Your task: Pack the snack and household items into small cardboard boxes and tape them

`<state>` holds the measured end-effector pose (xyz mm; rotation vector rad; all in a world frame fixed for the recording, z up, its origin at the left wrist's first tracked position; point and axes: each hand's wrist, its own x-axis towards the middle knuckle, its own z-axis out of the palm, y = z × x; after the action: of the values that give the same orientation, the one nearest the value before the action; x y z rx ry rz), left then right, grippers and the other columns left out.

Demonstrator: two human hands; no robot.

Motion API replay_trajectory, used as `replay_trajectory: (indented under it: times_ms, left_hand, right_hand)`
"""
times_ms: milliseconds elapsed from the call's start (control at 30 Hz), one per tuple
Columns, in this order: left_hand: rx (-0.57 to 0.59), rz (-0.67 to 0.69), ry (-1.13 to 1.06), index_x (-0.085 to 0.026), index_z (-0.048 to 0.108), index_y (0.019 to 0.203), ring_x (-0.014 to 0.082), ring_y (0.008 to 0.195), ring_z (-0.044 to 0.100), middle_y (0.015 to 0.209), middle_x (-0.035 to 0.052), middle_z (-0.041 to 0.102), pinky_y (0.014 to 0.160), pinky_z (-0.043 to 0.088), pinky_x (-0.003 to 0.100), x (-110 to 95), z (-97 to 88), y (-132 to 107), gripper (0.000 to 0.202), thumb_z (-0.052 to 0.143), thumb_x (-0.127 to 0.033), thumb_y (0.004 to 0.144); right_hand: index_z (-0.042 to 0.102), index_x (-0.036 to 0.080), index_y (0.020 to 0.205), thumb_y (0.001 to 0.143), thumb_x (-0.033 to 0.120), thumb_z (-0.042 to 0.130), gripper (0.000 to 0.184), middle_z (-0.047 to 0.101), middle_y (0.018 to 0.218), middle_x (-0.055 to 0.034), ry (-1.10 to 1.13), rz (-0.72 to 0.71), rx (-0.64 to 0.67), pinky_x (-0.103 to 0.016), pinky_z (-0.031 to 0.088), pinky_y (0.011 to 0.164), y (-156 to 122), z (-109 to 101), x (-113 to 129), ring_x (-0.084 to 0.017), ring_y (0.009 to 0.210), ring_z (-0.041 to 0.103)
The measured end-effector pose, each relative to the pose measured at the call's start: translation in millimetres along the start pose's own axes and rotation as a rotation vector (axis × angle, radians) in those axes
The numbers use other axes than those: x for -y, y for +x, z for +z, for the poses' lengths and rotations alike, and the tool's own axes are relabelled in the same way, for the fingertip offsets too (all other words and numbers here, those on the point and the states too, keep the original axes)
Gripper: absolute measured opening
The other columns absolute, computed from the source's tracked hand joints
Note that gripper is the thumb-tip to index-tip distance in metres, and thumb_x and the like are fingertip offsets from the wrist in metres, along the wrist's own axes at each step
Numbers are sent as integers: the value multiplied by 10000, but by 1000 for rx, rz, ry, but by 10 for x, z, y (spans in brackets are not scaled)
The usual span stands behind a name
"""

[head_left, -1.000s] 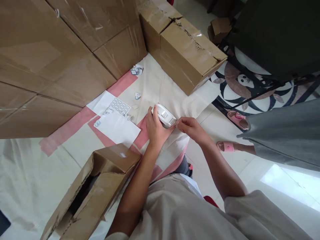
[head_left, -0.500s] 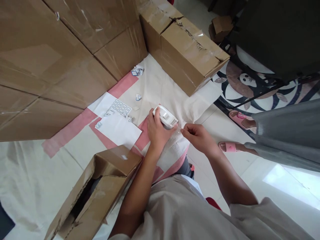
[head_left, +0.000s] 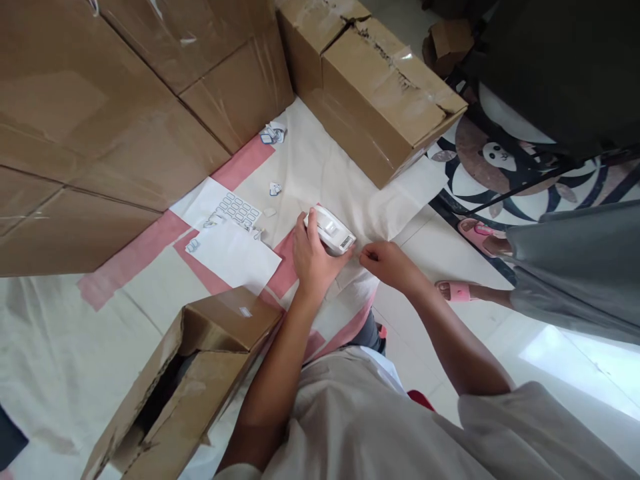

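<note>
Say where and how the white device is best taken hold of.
The white device is probably best held by its long sides, coming from the person's left, where the left grip holds it. Its body is longer than wide, with rounded edges, and is angled, its dark-marked end toward the right grip; this hold leaves its top largely uncovered.

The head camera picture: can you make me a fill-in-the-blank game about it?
1. The person's ____ hand grips the white, rounded device.
2. The big, brown, tape-covered boxes at the upper left are made of ____.
3. The broad, flat bands on the cream cloth are coloured ____.
4. The black-and-white animal face at the upper right is a ____'s.

Missing words: left; cardboard; pink; panda.
</note>
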<state>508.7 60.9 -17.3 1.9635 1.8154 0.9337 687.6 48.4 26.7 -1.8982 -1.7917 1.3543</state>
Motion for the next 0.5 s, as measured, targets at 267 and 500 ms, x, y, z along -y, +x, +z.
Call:
replay_trajectory:
  times_ms: [267,500]
  left_hand:
    - [-3,-1,2,-134,313,1551,376,1454,434,1537,246,446,1184,387,495,-2,4,13,1076,851,-506,697]
    - [18,-10,-22,-146,297,1562,399,1445,452,1561,265,419,1156,417,529,7,1,32,1075,853,-486,707]
  right_hand:
    - [342,208,520,767,212,540,317,339,493,28,-65,-36,-20,-318,188,543,96,10,24,-110,518,298]
    - [401,222,621,902,510,473,409,330,560,46,99,-122,67,-261,262,499,-234,-89,-75,-108,540,311]
